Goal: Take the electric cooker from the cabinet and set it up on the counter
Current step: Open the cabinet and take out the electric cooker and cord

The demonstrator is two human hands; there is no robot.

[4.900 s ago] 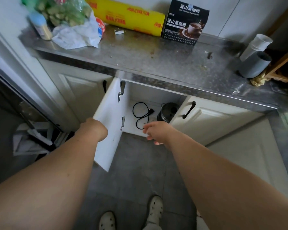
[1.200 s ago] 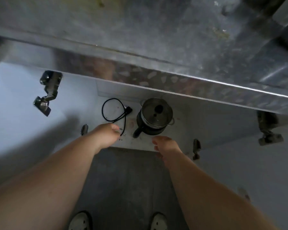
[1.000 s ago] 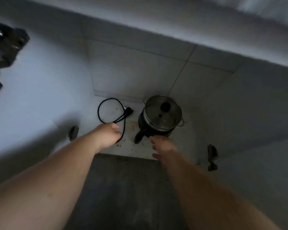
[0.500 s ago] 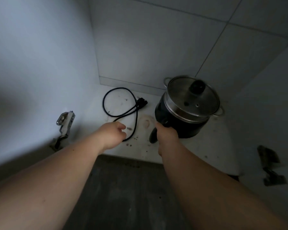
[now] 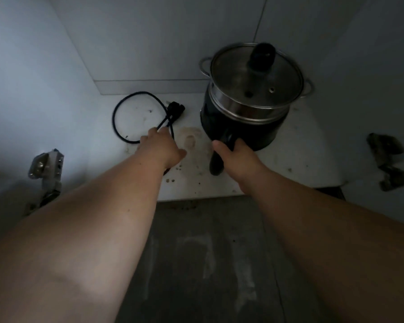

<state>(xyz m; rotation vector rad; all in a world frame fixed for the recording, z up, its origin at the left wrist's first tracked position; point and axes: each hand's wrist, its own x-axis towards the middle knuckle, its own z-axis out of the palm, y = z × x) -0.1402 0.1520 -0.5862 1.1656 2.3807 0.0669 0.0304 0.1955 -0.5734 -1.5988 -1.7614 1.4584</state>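
Note:
The electric cooker point(image 5: 245, 115) is a black pot with a steel steamer ring and a steel lid with a black knob. It stands on the white cabinet floor point(image 5: 296, 157), at the right of the opening. My right hand point(image 5: 237, 157) is wrapped around its black handle, which points toward me. A black power cord point(image 5: 126, 108) lies coiled to the left of the cooker, its plug beside the pot. My left hand point(image 5: 160, 148) rests on the near end of the cord, fingers closing on it.
I look into a low white cabinet with both doors swung open. Metal hinges show on the left door point(image 5: 46, 169) and on the right door point(image 5: 387, 164). Grey floor point(image 5: 208, 264) lies below the opening. Brown stains mark the shelf between my hands.
My view has moved closer into the cabinet. My left hand reached forward onto the cord. My right hand keeps its hold on the cooker's handle.

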